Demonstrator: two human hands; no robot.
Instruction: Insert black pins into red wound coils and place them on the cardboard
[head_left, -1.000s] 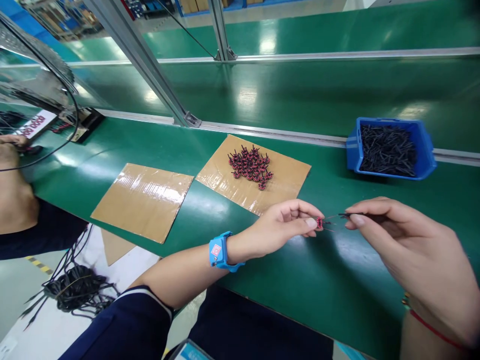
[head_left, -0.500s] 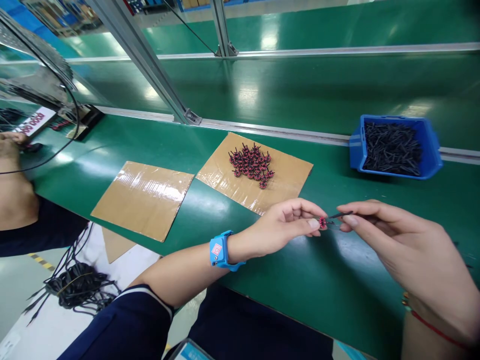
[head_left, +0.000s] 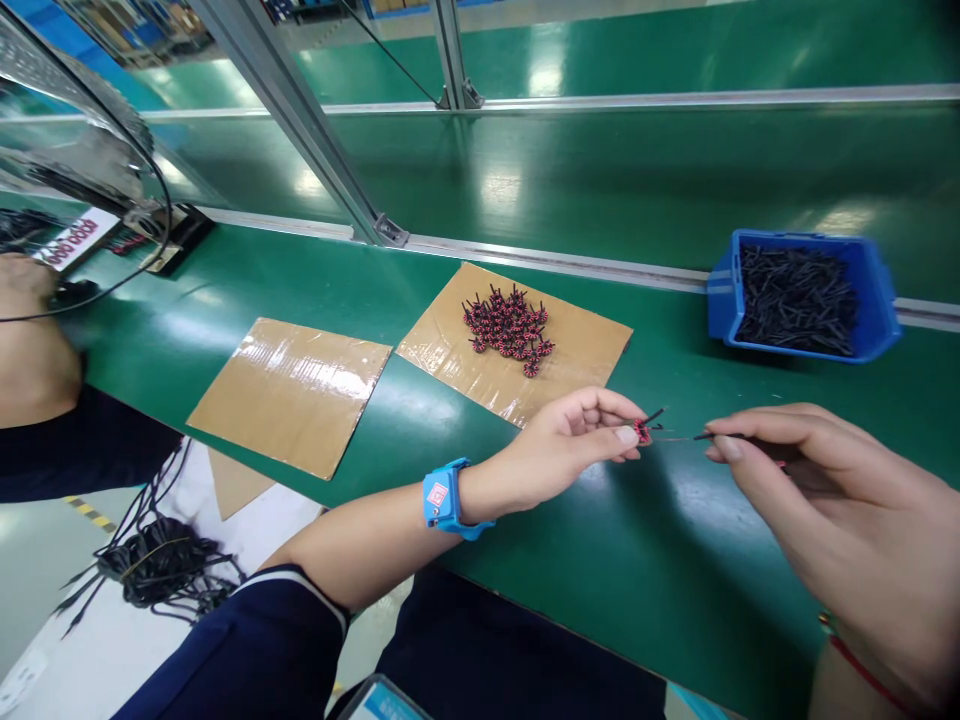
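Between the thumb and fingers of my left hand (head_left: pixel 562 440) is a small red-and-black wound ring coil (head_left: pixel 642 432). A short black sleeve (head_left: pixel 655 414) sticks up from one of its leads. Another thin wire lead stretches rightward from the coil. My right hand (head_left: pixel 832 490) pinches a thin black tube (head_left: pixel 703 436), its tip level with that wire's end; whether the wire enters it I cannot tell. Behind my left hand, a pile of similar coils (head_left: pixel 506 328) with black sleeved leads rests on a cardboard sheet (head_left: pixel 585 350).
A blue bin (head_left: pixel 724 300) full of black tubes stands at the back right. Left of the pile lies a second cardboard sheet (head_left: pixel 289 400). A metal post (head_left: pixel 300 120) rises behind. A co-worker's arm (head_left: pixel 34 350) and a black cable bundle (head_left: pixel 157 565) are at far left.
My right hand has drawn back to the right, away from the coil. A black sleeve now stands on the coil's upper lead, angled upward. My left hand still grips the coil.
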